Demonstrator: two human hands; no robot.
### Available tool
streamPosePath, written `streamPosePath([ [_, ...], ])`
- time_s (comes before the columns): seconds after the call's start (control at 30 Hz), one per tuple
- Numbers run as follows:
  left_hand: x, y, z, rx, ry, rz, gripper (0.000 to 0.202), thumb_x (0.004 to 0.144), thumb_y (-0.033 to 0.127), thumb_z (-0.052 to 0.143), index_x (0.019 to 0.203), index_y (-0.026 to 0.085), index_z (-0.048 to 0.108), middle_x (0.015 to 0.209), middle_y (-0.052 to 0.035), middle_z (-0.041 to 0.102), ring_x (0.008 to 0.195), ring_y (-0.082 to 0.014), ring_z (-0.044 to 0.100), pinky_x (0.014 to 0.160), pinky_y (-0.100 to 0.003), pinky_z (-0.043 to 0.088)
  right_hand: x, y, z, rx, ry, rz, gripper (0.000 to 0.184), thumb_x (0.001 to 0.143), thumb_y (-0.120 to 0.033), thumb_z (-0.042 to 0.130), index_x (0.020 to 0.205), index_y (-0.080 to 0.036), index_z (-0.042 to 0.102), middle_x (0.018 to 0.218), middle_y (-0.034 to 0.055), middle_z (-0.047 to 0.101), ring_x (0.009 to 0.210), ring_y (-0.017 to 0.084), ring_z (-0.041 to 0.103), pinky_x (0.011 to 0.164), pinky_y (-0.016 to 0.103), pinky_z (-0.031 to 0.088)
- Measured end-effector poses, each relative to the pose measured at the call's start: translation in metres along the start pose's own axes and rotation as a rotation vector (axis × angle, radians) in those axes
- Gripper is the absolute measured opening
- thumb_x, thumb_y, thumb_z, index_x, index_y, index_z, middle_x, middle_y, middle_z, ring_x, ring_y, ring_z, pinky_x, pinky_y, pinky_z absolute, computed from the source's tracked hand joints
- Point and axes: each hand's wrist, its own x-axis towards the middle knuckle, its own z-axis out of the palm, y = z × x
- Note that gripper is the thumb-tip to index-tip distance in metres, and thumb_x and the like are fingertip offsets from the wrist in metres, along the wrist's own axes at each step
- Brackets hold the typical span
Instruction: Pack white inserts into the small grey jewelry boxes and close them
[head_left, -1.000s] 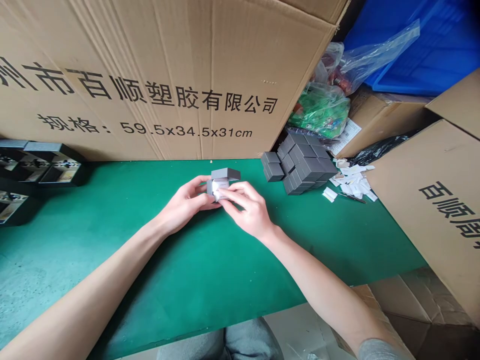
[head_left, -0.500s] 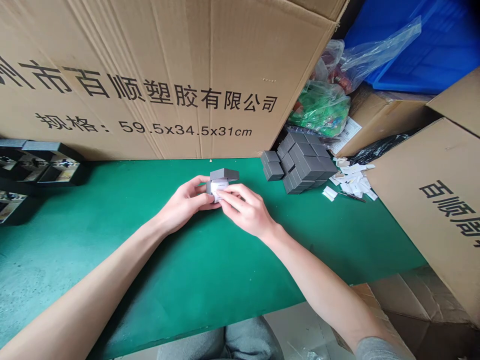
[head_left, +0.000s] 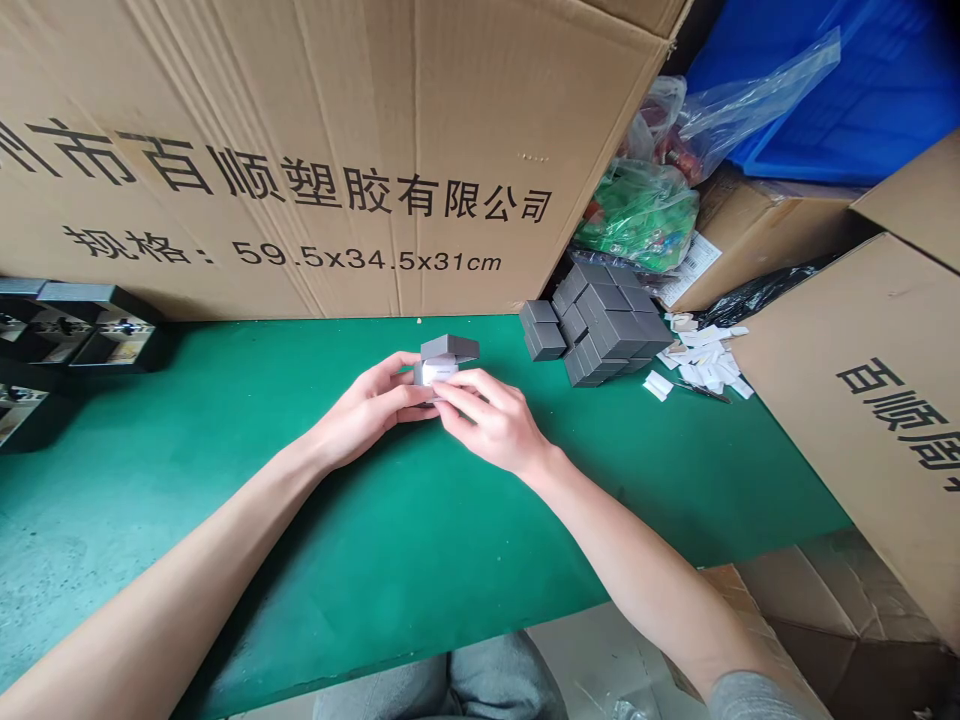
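Observation:
A small grey box (head_left: 448, 350) with its hinged lid standing open sits between my hands over the green table mat (head_left: 375, 520). My left hand (head_left: 367, 410) grips the box from the left, fingers curled round its side. My right hand (head_left: 491, 420) is closed against the front of the box, fingertips pressing a small white piece (head_left: 437, 371) that shows inside it. A stack of closed grey boxes (head_left: 604, 325) stands on the mat to the right of my hands.
A large printed carton (head_left: 300, 150) walls off the back of the table. Black trays (head_left: 67, 335) sit at the far left. White slips (head_left: 701, 360) lie beside the grey stack. Another carton (head_left: 877, 400) stands right, with plastic bags (head_left: 645, 215) and a blue crate (head_left: 862, 90) behind.
Both hands and the open box have stayed almost still. My right fingers have closed in slightly on the white piece, covering more of it.

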Motion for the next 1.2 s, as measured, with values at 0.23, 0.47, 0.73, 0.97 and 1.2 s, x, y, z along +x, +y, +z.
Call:
streamPosePath([
  [0.23, 0.0001, -0.0028, -0.0022, -0.016, 0.007, 0.036, 0.034, 0.086, 0.035, 0.08, 0.117, 0.026, 0.067, 0.117, -0.0048, 0.077, 0.113, -0.0229, 0.072, 0.102, -0.04, 0.059, -0.0012, -0.003, 0.0008, 0.241, 0.054, 0.076, 0.022, 0.101, -0.017, 0.054, 0.115, -0.022, 0.071, 0.115, 0.01, 0.07, 0.103, 0.018, 0.072, 0.094, 0.031, 0.062],
  [0.47, 0.0038, -0.0039, -0.0011, -0.171, 0.081, 0.012, 0.035, 0.087, 0.031, 0.078, 0.12, 0.024, 0.07, 0.125, -0.0076, 0.075, 0.119, -0.0278, 0.07, 0.104, -0.042, 0.058, 0.0021, -0.0081, -0.0003, 0.437, 0.168, 0.342, 0.011, 0.095, -0.029, 0.067, 0.1, -0.02, 0.07, 0.1, 0.0067, 0.072, 0.081, 0.014, 0.071, 0.079, 0.027, 0.064],
  [0.73, 0.0035, -0.0007, -0.0013, -0.238, 0.111, -0.027, 0.028, 0.09, 0.029, 0.073, 0.117, 0.023, 0.071, 0.126, -0.0086, 0.075, 0.117, -0.0275, 0.071, 0.102, -0.045, 0.06, 0.0052, -0.0068, 0.0011, 0.713, 0.152, 0.668, 0.021, 0.09, -0.041, 0.071, 0.092, -0.02, 0.072, 0.09, 0.0034, 0.076, 0.075, 0.015, 0.072, 0.071, 0.028, 0.06],
  [0.97, 0.0029, -0.0045, -0.0027, -0.166, 0.047, 0.008, 0.031, 0.087, 0.031, 0.078, 0.117, 0.028, 0.07, 0.122, -0.005, 0.076, 0.117, -0.0247, 0.071, 0.108, -0.046, 0.055, 0.0062, -0.0033, 0.0016, 0.837, 0.144, 0.82, 0.033, 0.083, -0.048, 0.077, 0.099, -0.019, 0.074, 0.096, 0.0067, 0.077, 0.082, 0.017, 0.072, 0.072, 0.029, 0.059],
  [1.2, 0.0038, -0.01, -0.0051, 0.053, 0.077, 0.135, 0.045, 0.076, 0.035, 0.088, 0.116, 0.027, 0.069, 0.126, -0.007, 0.071, 0.114, -0.0266, 0.068, 0.097, -0.04, 0.058, 0.0075, -0.0004, 0.0039, 0.91, 0.096, 0.898, 0.042, 0.074, -0.056, 0.08, 0.088, -0.017, 0.073, 0.087, 0.0064, 0.075, 0.078, 0.018, 0.068, 0.065, 0.028, 0.057],
])
